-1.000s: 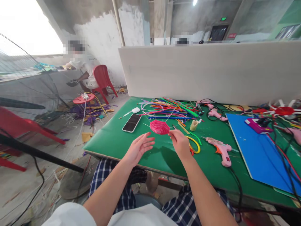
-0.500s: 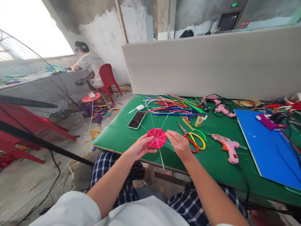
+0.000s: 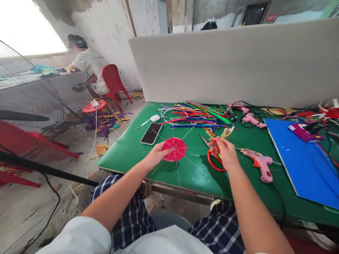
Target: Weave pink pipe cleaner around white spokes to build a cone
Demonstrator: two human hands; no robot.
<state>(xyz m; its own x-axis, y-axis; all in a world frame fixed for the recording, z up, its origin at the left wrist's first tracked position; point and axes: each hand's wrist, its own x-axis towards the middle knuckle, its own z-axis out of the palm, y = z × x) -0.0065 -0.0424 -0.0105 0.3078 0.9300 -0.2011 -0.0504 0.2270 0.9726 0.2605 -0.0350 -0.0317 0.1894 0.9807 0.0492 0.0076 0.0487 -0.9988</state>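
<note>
A pink woven disc (image 3: 174, 149), eight-sided with thin pale spokes sticking out all round, is gripped at its left edge by my left hand (image 3: 156, 155), thumb on top. To the right, my right hand (image 3: 222, 150) is raised over the scissors (image 3: 215, 164) with red and yellow handles, covering part of them. Its fingers are curled together in a pinch; whatever they hold is too fine to make out. Just behind that hand stands a small beige tube (image 3: 227, 132).
Bundled coloured strips (image 3: 196, 114) lie at the back of the green table (image 3: 127, 148). A phone (image 3: 151, 133) and a white case (image 3: 155, 118) are at left. A pink glue gun (image 3: 259, 162), a blue board (image 3: 302, 162) and a purple power strip (image 3: 304, 133) are at right. Another person (image 3: 92, 67) sits far left.
My right hand has left the disc's edge and moved right, over the scissors, with its fingers now curled. My left hand keeps its hold on the disc. The view has shifted slightly.
</note>
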